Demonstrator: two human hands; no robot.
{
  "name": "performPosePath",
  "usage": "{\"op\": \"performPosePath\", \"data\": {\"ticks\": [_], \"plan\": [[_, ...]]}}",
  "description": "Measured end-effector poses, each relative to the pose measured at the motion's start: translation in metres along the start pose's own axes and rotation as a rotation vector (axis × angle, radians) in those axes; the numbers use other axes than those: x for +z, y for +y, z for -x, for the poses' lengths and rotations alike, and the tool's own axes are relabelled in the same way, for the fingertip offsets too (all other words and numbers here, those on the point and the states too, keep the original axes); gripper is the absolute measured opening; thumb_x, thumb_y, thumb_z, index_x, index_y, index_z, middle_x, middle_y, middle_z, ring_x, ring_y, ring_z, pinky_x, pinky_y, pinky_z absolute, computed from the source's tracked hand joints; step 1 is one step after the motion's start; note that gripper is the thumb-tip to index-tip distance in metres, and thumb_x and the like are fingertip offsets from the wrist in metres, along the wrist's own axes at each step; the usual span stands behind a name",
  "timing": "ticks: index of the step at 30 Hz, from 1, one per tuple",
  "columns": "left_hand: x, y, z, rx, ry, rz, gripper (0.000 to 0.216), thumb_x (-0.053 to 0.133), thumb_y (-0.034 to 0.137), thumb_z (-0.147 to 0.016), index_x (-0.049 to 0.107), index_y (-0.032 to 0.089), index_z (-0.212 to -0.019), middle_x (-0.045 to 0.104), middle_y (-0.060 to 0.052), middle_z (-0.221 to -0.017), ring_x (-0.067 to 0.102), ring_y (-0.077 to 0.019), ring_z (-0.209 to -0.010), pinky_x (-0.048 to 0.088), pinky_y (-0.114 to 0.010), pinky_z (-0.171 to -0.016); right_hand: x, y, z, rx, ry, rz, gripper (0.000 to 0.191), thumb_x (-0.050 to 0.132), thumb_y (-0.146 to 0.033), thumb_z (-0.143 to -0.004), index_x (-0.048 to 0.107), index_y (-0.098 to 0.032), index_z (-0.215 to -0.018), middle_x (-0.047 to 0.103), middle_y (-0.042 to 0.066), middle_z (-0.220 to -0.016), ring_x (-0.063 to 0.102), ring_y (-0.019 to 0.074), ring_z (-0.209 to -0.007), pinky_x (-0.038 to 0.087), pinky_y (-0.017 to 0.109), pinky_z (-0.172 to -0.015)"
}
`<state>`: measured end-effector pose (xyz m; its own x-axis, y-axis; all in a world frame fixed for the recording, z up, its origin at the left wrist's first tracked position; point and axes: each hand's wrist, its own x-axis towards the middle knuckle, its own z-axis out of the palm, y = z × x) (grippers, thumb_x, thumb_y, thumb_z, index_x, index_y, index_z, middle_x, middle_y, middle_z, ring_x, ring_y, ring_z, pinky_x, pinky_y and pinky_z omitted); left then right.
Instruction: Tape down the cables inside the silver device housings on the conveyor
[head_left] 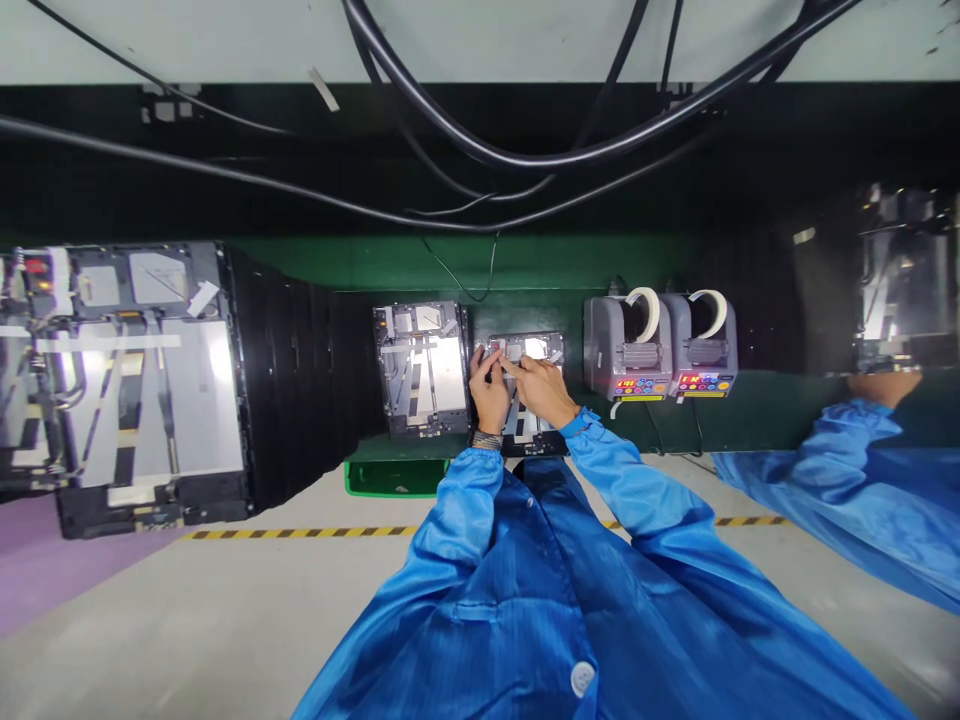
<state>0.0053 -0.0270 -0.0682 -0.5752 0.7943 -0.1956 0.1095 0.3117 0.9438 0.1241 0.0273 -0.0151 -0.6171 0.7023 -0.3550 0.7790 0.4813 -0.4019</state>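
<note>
A small open device panel (541, 347) with metal parts and black strips lies on the green bench in front of me. My left hand (488, 390) rests on its left side with fingers curled and pinched near the top. My right hand (541, 387) reaches over its middle, index finger pressed toward the same spot by a small grey piece (515, 352). What the fingertips hold is too small to name. Both arms wear blue sleeves.
A second panel (422, 368) lies just left, and a large one (124, 375) at far left. Two grey tape dispensers (628, 350) (703, 345) stand right. Another person's hand (883, 385) and blue sleeve show at far right. Black cables (525, 160) hang above.
</note>
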Motion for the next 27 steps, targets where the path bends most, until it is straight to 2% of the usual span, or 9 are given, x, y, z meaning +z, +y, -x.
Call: {"op": "performPosePath", "data": {"ticks": [5,11,18,22,27], "plan": [[0.0,-0.002,0.002,0.008,0.019,0.016,0.032,0.051,0.033,-0.104,0.077,0.021,-0.117,0.059,-0.011,-0.147,0.053,-0.0225,-0.142,0.039,-0.041,-0.123,0.003,0.003,0.002,-0.02,0.01,0.014,0.062,0.043,-0.017,-0.1,0.047,-0.028,-0.161,0.066,0.012,-0.112,0.058,0.025,-0.09,0.039,0.037,-0.089],[0.001,0.002,0.004,0.011,0.051,-0.026,0.03,0.05,0.029,-0.104,0.075,0.021,-0.116,0.064,-0.011,-0.142,0.055,-0.0209,-0.139,0.04,-0.04,-0.122,0.006,0.004,0.006,-0.041,0.029,0.045,0.06,0.041,-0.019,-0.103,0.044,-0.024,-0.162,0.066,0.013,-0.111,0.058,0.0267,-0.098,0.038,0.037,-0.09],[0.002,-0.003,0.005,0.009,0.027,0.032,0.032,0.053,0.033,-0.103,0.065,0.02,-0.129,0.066,-0.011,-0.138,0.058,-0.0211,-0.134,0.043,-0.04,-0.118,-0.007,0.002,0.003,-0.051,-0.057,0.08,0.059,0.042,-0.019,-0.102,0.046,-0.024,-0.161,0.067,0.015,-0.116,0.061,0.0265,-0.1,0.041,0.037,-0.093],[0.004,-0.005,0.006,-0.001,0.056,0.035,0.03,0.056,0.032,-0.102,0.064,0.02,-0.127,0.068,-0.011,-0.131,0.061,-0.0213,-0.125,0.047,-0.037,-0.112,-0.013,0.001,0.003,-0.08,-0.057,0.101,0.055,0.045,-0.019,-0.102,0.052,-0.021,-0.157,0.068,0.015,-0.116,0.061,0.0268,-0.104,0.043,0.036,-0.094],[0.006,-0.007,0.005,-0.025,0.085,0.047,0.026,0.057,0.031,-0.101,0.063,0.02,-0.124,0.067,-0.01,-0.126,0.062,-0.02,-0.118,0.049,-0.034,-0.106,-0.011,0.006,0.001,-0.085,-0.039,0.03,0.052,0.047,-0.018,-0.101,0.059,-0.023,-0.151,0.07,0.012,-0.112,0.064,0.0245,-0.1,0.048,0.032,-0.089]]}}
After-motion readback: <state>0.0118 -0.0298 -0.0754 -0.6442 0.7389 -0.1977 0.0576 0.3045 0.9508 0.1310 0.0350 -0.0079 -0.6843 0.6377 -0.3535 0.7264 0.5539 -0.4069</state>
